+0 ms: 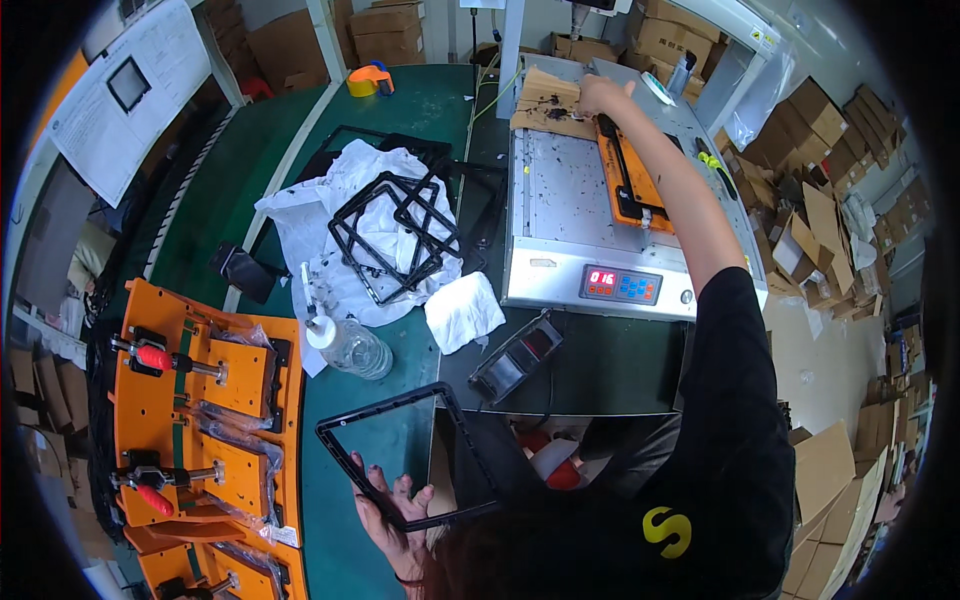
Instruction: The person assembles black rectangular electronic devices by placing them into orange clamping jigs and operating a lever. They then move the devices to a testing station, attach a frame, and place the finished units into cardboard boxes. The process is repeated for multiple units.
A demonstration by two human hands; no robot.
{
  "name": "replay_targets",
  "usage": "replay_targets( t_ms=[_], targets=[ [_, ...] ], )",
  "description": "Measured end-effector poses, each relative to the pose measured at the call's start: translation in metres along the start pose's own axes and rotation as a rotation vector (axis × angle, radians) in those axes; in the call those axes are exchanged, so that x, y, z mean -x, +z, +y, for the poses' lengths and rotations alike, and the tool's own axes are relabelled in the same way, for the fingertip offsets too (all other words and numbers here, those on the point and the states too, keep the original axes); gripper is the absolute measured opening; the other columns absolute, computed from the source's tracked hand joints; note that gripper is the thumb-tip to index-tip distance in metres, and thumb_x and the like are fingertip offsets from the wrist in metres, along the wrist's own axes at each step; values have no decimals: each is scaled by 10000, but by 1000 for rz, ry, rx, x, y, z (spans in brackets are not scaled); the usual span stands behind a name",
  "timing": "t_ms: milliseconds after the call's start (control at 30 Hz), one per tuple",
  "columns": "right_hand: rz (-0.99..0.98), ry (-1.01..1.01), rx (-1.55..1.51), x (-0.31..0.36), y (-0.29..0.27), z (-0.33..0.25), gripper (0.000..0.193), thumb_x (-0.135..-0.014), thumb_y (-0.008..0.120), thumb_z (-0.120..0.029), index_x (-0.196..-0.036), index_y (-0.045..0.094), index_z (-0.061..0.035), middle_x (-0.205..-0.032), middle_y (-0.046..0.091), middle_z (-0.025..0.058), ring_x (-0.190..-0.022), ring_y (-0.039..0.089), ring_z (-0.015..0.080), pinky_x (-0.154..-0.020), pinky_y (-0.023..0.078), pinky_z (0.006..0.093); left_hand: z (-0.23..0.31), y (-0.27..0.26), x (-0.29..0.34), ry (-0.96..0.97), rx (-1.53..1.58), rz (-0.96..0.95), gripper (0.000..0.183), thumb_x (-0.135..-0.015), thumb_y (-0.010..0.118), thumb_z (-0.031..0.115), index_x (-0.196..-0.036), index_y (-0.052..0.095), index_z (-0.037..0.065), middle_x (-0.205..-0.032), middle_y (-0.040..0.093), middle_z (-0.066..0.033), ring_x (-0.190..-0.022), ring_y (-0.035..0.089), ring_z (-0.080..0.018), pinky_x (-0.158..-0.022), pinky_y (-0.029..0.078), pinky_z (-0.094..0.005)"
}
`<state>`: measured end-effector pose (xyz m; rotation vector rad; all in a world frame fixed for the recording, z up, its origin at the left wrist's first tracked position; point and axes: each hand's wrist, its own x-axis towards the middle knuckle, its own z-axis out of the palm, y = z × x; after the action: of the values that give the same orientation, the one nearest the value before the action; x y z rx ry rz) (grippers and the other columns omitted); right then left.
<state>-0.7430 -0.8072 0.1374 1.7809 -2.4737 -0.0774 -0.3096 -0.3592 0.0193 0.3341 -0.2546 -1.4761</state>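
Under the left hand (395, 525): a black rectangular frame (400, 460), gripped at its near edge, fingers curled over the bar; its long axis runs up and away from the hand toward the machine (560, 200).

Far ahead, right hand (603, 95): arm at full stretch over the machine bed, fingers closed about the far end of a dark part lying in an orange tray (625, 185); how tight the hold is cannot be told. The tray runs lengthwise back toward the body.

Between the hands: white cloth (465, 310); a stack of black frames (395, 235) on white wrapping; clear bottle (350, 345); a small black holder (515, 358).

Left of the left hand: orange jig (200, 400) with red-handled clamps, each bay showing dark parts, kind unclear.

The left hand is the nearer one to the held frame; the right is well apart from it.
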Motion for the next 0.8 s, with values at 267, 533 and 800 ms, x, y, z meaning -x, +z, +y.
replay_targets(
  t_ms=[267, 533, 800],
  targets=[
    [-67, -7, -170, -23, 5, 22, 223, -681, 724, -282, -825, 705, -113, -951, 685, 81, -991, 605, 254, -931, 229, 650, -1, -5, -3, -34, -13, -168, 493, -994, 344, 297, -1448, 154, 298, -1364, 459, -12, -1151, 531, -279, -918, 476, -518],
    [-128, -130, -166, 11, -1, 15, 454, -743, 715, -204, -1151, 586, -51, -1226, 569, 160, -1189, 502, 316, -998, 235, 615, 0, -4, -1, -23, -81, -159, 497, -989, 363, 301, -1447, 171, 285, -1356, 467, -13, -1140, 539, -264, -908, 489, -499],
    [23, -186, -92, -9, 11, 19, 371, -714, 739, -198, -1015, 632, -10, -1040, 629, 186, -985, 612, 323, -830, 491, 419, -1, -6, -1, -3, -87, -126, 501, -988, 371, 295, -1448, 174, 268, -1355, 468, -15, -1126, 547, -252, -904, 496, -481]
  ],
)
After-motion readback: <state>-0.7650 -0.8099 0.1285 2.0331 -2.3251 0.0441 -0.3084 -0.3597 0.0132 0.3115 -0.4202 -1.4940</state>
